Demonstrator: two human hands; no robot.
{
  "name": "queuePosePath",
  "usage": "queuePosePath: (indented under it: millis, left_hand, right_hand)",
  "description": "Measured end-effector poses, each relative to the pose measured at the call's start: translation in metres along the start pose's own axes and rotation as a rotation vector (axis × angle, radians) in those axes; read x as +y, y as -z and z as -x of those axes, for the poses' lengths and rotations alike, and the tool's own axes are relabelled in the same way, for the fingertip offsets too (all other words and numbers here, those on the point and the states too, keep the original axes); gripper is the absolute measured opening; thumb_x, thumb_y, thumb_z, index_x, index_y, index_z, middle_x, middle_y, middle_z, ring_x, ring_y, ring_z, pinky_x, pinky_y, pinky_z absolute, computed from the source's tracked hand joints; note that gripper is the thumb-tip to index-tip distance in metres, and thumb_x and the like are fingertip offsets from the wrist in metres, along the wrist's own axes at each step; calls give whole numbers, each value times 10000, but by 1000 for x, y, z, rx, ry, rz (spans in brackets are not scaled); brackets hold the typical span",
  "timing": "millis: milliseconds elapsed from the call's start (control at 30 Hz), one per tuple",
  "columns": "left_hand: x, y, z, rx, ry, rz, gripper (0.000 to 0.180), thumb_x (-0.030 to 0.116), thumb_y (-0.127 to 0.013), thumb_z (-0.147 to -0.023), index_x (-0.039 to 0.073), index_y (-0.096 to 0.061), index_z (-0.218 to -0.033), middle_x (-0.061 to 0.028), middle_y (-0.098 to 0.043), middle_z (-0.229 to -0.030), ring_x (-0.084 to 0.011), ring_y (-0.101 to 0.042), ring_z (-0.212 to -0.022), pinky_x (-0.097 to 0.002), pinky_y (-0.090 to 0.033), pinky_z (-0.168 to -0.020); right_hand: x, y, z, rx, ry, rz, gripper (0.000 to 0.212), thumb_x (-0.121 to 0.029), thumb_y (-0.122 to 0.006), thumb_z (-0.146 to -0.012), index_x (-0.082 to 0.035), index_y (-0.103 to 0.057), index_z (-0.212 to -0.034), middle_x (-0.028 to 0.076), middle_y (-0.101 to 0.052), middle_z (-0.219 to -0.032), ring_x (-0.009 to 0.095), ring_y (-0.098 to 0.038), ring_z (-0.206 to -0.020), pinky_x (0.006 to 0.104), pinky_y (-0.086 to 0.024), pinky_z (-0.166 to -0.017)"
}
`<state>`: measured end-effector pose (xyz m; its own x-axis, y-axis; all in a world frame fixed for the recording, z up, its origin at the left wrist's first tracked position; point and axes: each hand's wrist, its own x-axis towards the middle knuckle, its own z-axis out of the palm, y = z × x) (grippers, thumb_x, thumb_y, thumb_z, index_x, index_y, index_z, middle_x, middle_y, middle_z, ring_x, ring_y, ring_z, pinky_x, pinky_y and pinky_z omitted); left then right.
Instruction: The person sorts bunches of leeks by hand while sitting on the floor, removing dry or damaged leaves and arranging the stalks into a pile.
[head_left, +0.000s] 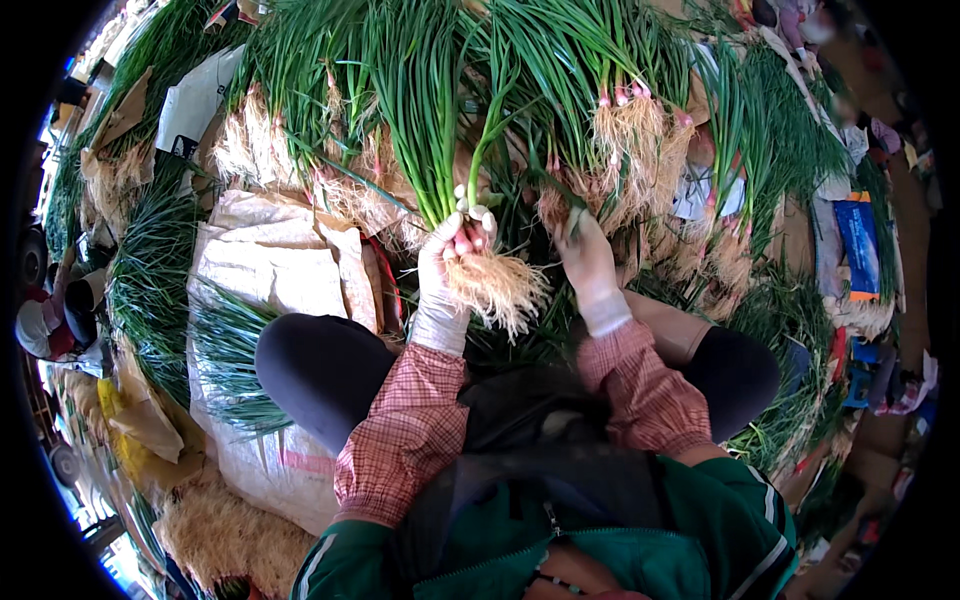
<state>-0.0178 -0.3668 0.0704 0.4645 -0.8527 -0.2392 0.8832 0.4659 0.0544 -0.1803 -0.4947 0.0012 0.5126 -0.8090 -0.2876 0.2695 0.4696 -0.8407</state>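
Observation:
My left hand (438, 262), in a white glove, is closed round the base of a bunch of spring onions (418, 110). Pinkish bulbs show at its fingers, and a tuft of pale roots (500, 285) hangs out toward me. The long green leaves point away from me. To the right, apart from that bunch, is my gloved right hand (590, 268). Its fingers are bent together on a dark green spring onion leaf (553, 186); part of the grip is blurred. Another rooted bunch of spring onions (630, 130) lies just beyond this hand.
Piles of spring onions (155, 270) surround me. A pale woven sack (270, 250) lies at left, beside my bent knee (325, 375). Cut roots (230, 530) are heaped at the lower left. A blue and orange packet (857, 245) is at far right. Another person (45, 325) sits at far left.

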Motion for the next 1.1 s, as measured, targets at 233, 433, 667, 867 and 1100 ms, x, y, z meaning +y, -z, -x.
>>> queuePosePath:
  millis: [233, 433, 667, 867, 1100]
  left_hand:
    - [-2, 2, -5, -142, 500, -112, 411, 129, -616, -845, -16, -497, -1211, -24, -531, -798, -127, -503, -687, -299, -427, -695]
    - [-3, -13, -13, -275, 381, -207, 232, 113, -638, -826, 46, -543, -1027, -22, -553, -812, -169, -575, -828, -328, -454, -778]
    - [-13, -2, -18, 117, 209, -734, 163, 81, -691, -763, -40, -610, -835, -125, -642, -704, -190, -572, -413, -268, -493, -382]
    - [-8, 6, -24, 100, 332, -754, 193, 92, -656, -782, -60, -613, -893, -149, -658, -749, -199, -596, -476, -278, -523, -488]
    - [-22, 15, -31, 40, 224, -820, 157, 36, -640, -804, -73, -583, -901, -143, -644, -726, -199, -607, -499, -300, -546, -516]
  right_hand:
    - [-42, -19, 0, -209, 70, 1211, 309, -323, -604, -865, -23, -652, -807, 104, -678, -763, 209, -649, -800, 371, -479, -736]
    - [-65, -62, -80, 216, 95, 1798, 290, -304, -588, -871, -17, -633, -878, 147, -660, -714, 280, -659, -692, 386, -506, -680]
    - [-54, -55, 21, -161, 290, 1247, 153, -139, -660, -824, 4, -615, -792, 139, -611, -625, 157, -591, -523, 291, -484, -498]
    - [-53, -54, -11, 27, 267, 1145, 375, -360, -589, -883, 14, -590, -903, 101, -609, -716, 247, -585, -657, 357, -481, -683]
    - [-5, -46, -48, 66, -321, -59, 157, -93, -561, -876, 34, -616, -950, 66, -604, -720, 172, -563, -666, 307, -459, -602]
